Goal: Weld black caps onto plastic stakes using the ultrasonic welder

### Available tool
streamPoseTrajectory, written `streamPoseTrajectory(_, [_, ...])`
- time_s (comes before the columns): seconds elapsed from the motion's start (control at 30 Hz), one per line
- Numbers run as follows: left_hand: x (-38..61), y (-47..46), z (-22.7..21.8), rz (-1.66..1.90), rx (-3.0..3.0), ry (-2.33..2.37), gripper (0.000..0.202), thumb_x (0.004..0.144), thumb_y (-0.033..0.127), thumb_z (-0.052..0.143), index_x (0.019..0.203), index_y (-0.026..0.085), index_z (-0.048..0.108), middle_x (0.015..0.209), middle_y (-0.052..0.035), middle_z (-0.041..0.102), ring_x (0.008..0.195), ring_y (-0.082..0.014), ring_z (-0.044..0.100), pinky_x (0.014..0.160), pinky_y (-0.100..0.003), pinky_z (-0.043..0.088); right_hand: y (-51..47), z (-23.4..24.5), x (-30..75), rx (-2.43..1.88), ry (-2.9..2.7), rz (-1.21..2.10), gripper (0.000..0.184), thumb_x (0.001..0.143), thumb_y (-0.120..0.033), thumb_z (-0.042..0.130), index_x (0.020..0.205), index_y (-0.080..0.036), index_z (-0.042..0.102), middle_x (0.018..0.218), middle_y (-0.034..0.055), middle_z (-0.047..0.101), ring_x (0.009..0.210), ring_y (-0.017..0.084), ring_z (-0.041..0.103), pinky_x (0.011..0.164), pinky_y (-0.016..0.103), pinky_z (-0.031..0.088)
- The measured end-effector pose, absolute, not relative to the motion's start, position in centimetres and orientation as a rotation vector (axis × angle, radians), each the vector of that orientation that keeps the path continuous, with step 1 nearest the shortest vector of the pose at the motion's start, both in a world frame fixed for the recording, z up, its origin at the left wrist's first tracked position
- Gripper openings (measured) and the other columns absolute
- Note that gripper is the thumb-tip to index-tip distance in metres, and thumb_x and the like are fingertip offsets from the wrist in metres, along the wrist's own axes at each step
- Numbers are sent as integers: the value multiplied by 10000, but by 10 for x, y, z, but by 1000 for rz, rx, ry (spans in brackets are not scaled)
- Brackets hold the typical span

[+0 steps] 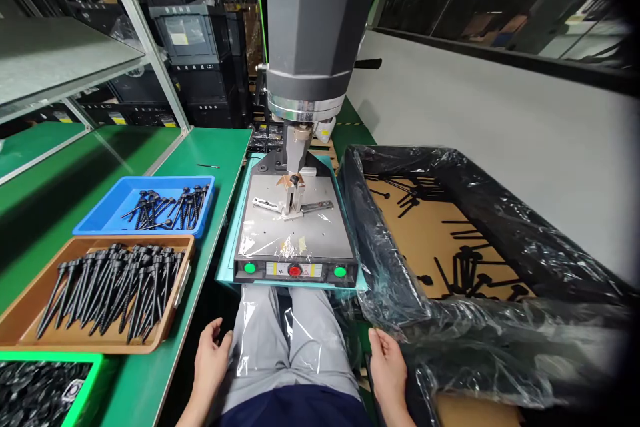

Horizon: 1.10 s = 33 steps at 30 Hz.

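My left hand [213, 355] is by my left thigh, empty, with its fingers loosely curled and the thumb apart. On the other side, my right hand [388, 367] hangs by my right leg near the plastic-lined box, fingers loosely stretched and nothing visible in them. Between and beyond them stands a press machine with a steel base plate [260, 233]. Its tapered metal tool [297, 150] points down at a small metal fixture [294, 203], where a small black part [295, 180] shows at the top. On the front panel are two green buttons [249, 268] and a red one [295, 270].
At left, a brown tray [75, 341] and a blue tray [100, 203] hold black stemmed parts. A green-rimmed bin [95, 373] holds black pieces. To the right, a box lined with clear plastic [380, 260] contains more stemmed parts on cardboard. A pen [207, 166] lies on the green bench.
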State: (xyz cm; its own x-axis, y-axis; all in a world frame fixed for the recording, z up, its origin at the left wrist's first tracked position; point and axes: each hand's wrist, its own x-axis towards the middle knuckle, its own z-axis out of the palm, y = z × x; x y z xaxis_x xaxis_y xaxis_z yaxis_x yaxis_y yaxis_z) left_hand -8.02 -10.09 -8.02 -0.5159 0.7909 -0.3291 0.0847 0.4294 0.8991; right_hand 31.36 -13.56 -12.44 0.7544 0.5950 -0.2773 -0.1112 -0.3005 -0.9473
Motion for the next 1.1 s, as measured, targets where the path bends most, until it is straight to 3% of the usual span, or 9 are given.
streamPoseTrajectory(0.13, [-63, -85, -73, 1154, 828, 1822, 510, 593, 318, 817, 1063, 191, 667, 1183, -128, 653, 1205, -334, 562, 1069, -482, 396, -93, -75, 297, -1707, -633, 686, 538, 672, -632, 740, 978, -198, 652, 905, 85, 709, 890, 266, 652, 835, 383, 503])
streamPoseTrajectory(0.33, [-36, -55, -47, 1234, 757, 1574, 539, 607, 318, 816, 1090, 161, 636, 1085, -133, 686, 1085, -294, 642, 1010, -438, 466, 18, 15, 279, -1475, -1076, 657, 447, 780, -568, 678, 1032, -199, 691, 971, 105, 701, 868, 245, 647, 795, 381, 516])
streamPoseTrajectory(0.5, [-30, -38, -25, 1222, 838, 1473, 576, 629, 375, 816, 1133, 162, 633, 1117, -138, 685, 1110, -290, 631, 1032, -426, 449, 126, 65, 255, -1316, -1417, 532, 394, 843, -487, 610, 1085, -186, 687, 1103, 122, 629, 909, 237, 633, 756, 373, 539])
streamPoseTrajectory(0.63, [-37, -37, -27, 1181, 871, 1465, 541, 631, 413, 819, 1087, 169, 660, 1101, -130, 696, 1083, -301, 640, 1036, -447, 446, 194, 80, 236, -1345, -1541, 523, 440, 822, -402, 622, 1213, -202, 650, 1279, 131, 544, 1077, 270, 581, 838, 395, 525])
streamPoseTrajectory(0.77, [-47, -42, -35, 1161, 875, 1490, 490, 637, 469, 808, 1005, 166, 696, 1089, -137, 701, 1068, -323, 642, 1019, -446, 461, 226, 84, 232, -1310, -1625, 569, 329, 792, -329, 638, 1084, -200, 716, 1223, 108, 609, 1188, 290, 533, 1003, 430, 433])
streamPoseTrajectory(0.93, [-48, -42, -37, 1103, 890, 1547, 521, 637, 559, 771, 956, 153, 707, 1068, -140, 706, 1057, -322, 648, 1016, -430, 465, 232, 86, 230, -1280, -1654, 590, 251, 802, -317, 597, 982, -204, 730, 1113, 82, 660, 1102, 276, 587, 980, 423, 441])
streamPoseTrajectory(1.1, [-42, -32, -29, 1128, 911, 1489, 558, 653, 574, 757, 1021, 160, 691, 1084, -134, 710, 1068, -317, 657, 1007, -439, 485, 226, 94, 226, -1251, -1631, 501, 233, 800, -329, 597, 957, -201, 711, 1186, 110, 607, 1170, 280, 543, 1039, 429, 396])
